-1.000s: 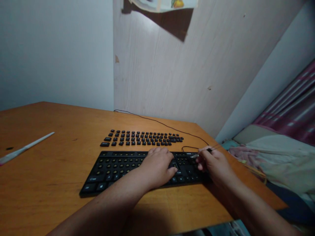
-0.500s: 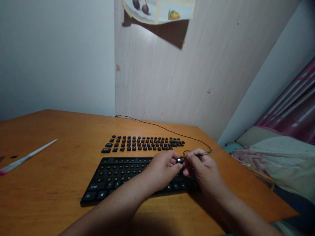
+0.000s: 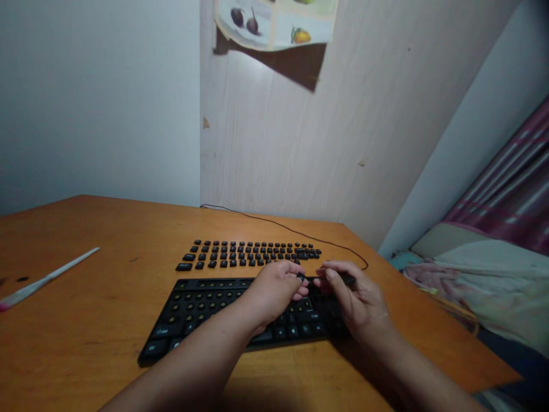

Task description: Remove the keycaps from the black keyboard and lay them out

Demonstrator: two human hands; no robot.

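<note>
The person's left hand (image 3: 278,289) is over the right-hand half of a black keyboard (image 3: 158,340), its thumb and fingertips pinched on a small black keycap (image 3: 301,277). The right hand (image 3: 354,292) is just beside it, over the keyboard's right end, with the fingers curled around a slim dark tool (image 3: 348,278); most of that tool is hidden in the grip, so its exact form cannot be told. The 2 hands face each other with a narrow gap between them.

The keyboard lies flat on an orange-brown wooden surface (image 3: 64,349). Many of its key positions show bare yellowish round spots, while caps sit in place along the bottom row. Just behind it, 4 rows of loose keycaps (image 3: 253,250) lie spread on the surface, and a thin black cable (image 3: 278,222) curves behind them toward the right hand.

Well to the left lie a long white stick (image 3: 51,277) with a pink end and, near it, a small dark piece (image 3: 22,279). A picture sheet (image 3: 274,28) hangs on the wall (image 3: 278,143) beyond, and rumpled bedding (image 3: 493,280) and a purplish curtain (image 3: 510,189) are at the far right.
</note>
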